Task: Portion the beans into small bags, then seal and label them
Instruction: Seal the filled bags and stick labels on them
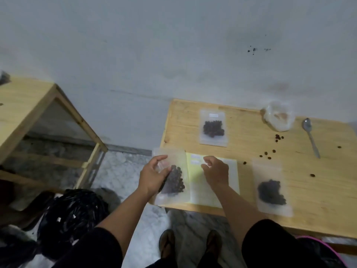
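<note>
2 hands point(154, 176) point(215, 172), 3 bean bags point(174, 180) point(213, 127) point(271, 190)

1. My left hand point(154, 176) grips a frosted bag of beans point(172, 177) at the wooden table's point(318, 206) near-left corner.
2. My right hand point(215, 172) hovers over the yellow label sheet point(212, 196), fingers curled; I can't tell whether it pinches anything.
3. A labelled bag point(213, 127) lies farther back, and a third bag point(271, 190) to the right.
4. Loose beans point(267, 153), a spoon point(311, 137) and a clear container point(279, 118) sit at the far right.
</note>
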Available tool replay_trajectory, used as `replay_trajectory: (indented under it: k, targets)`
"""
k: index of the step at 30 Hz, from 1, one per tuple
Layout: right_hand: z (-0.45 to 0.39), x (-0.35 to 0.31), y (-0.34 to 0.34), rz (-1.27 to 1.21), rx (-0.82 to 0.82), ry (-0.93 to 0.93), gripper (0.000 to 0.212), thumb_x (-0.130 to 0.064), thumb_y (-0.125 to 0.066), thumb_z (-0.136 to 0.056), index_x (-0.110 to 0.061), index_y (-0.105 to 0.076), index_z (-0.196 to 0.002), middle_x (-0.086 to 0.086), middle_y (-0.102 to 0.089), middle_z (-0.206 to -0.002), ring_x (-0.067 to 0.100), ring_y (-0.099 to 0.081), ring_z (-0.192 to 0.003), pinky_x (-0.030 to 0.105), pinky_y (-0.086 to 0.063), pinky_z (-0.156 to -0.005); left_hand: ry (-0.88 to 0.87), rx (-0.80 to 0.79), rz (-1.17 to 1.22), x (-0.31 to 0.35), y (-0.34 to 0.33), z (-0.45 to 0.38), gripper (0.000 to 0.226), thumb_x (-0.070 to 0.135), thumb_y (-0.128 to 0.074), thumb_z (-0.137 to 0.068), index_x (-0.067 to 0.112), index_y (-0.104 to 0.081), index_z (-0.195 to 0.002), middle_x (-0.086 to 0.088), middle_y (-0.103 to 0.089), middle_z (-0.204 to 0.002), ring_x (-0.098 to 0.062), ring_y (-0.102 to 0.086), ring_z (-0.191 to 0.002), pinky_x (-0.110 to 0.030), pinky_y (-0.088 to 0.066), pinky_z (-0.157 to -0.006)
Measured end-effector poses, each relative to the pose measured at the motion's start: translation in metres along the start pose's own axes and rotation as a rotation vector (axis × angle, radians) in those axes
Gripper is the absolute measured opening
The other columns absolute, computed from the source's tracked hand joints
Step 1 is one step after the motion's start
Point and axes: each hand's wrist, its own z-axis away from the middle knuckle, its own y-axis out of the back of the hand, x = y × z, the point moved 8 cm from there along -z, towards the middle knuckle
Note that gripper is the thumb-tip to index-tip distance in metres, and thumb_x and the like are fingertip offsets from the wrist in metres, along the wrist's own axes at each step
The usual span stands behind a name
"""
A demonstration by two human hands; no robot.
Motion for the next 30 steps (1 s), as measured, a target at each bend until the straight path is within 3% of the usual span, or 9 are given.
replay_trajectory:
  k: [1,7,10,14,16,22,25,30]
  targets:
    - [-0.003,-0.003,-0.004,0.028,0.010,0.008,0.031,-0.009,-0.059,-0.083,-0.006,-0.065,-0.113,0.012,-0.068,-0.112,0.028,-0.060,-0.107,0.034,-0.044,-0.096,0.011,0.005,0.002,-0.005,0.005,-0.002,0.031,0.021,-0.073,-0.081,0.035,-0.061,-0.106,0.004,-0.064,-0.109,-0.013,-0.060,-0.100,-0.007,-0.044,-0.074]
    - [-0.008,-0.015,-0.014,0.108,0.099,0.042,0.012,-0.005,-0.055,-0.083,-0.006,-0.067,-0.087,0.012,-0.068,-0.088,0.029,-0.060,-0.088,0.033,-0.046,-0.075,0.018,-0.022,0.027,-0.017,0.014,-0.012,0.031,0.020,-0.074,-0.081,0.034,-0.062,-0.106,0.005,-0.064,-0.110,-0.016,-0.060,-0.104,-0.024,-0.047,-0.088]
    - [-0.010,-0.017,-0.014,0.120,0.091,0.049,0.013,-0.006,-0.054,-0.086,-0.005,-0.066,-0.089,0.012,-0.068,-0.089,0.028,-0.060,-0.087,0.030,-0.044,-0.073,0.025,-0.040,0.035,-0.014,0.013,-0.017,0.031,0.021,-0.074,-0.080,0.037,-0.062,-0.104,0.005,-0.064,-0.113,-0.015,-0.059,-0.106,-0.028,-0.049,-0.092]
    - [-0.006,-0.024,-0.004,0.066,0.114,0.055,0.013,-0.007,-0.055,-0.088,-0.005,-0.065,-0.095,0.010,-0.068,-0.094,0.024,-0.060,-0.088,0.021,-0.038,-0.072,0.041,-0.071,0.034,-0.004,0.008,-0.022,0.030,0.020,-0.072,-0.082,0.039,-0.062,-0.103,0.004,-0.064,-0.107,-0.011,-0.061,-0.090,-0.018,-0.049,-0.074]
    - [-0.004,-0.036,0.009,-0.018,0.154,0.079,0.010,-0.008,-0.058,-0.087,-0.006,-0.065,-0.093,0.007,-0.068,-0.091,0.018,-0.059,-0.083,0.015,-0.034,-0.070,0.032,-0.079,0.042,0.004,0.004,-0.026,0.031,0.019,-0.072,-0.082,0.038,-0.062,-0.104,0.003,-0.064,-0.107,-0.010,-0.061,-0.088,-0.019,-0.050,-0.076]
    - [-0.001,-0.089,0.022,-0.128,0.109,0.246,0.007,-0.007,-0.067,-0.076,-0.012,-0.070,-0.081,-0.004,-0.063,-0.070,0.009,-0.057,-0.066,0.012,-0.041,-0.063,-0.056,-0.130,0.092,0.035,-0.015,-0.026,0.040,0.012,-0.073,-0.080,0.038,-0.060,-0.108,0.005,-0.063,-0.112,-0.015,-0.059,-0.107,-0.030,-0.046,-0.098]
    - [0.003,-0.101,0.025,-0.133,0.090,0.299,0.005,-0.006,-0.066,-0.079,-0.008,-0.069,-0.083,-0.004,-0.061,-0.069,0.007,-0.055,-0.063,0.002,-0.039,-0.058,-0.087,-0.158,0.132,0.050,-0.020,-0.022,0.042,0.010,-0.072,-0.081,0.037,-0.060,-0.110,0.008,-0.061,-0.115,-0.013,-0.055,-0.112,-0.025,-0.044,-0.097]
    - [0.006,-0.105,0.032,-0.096,0.071,0.313,0.008,-0.005,-0.062,-0.083,-0.006,-0.068,-0.088,-0.001,-0.060,-0.071,0.008,-0.052,-0.064,0.001,-0.039,-0.059,-0.135,-0.203,0.158,0.065,-0.022,-0.015,0.043,0.011,-0.071,-0.081,0.038,-0.060,-0.113,0.009,-0.057,-0.125,-0.011,-0.048,-0.120,-0.023,-0.038,-0.100]
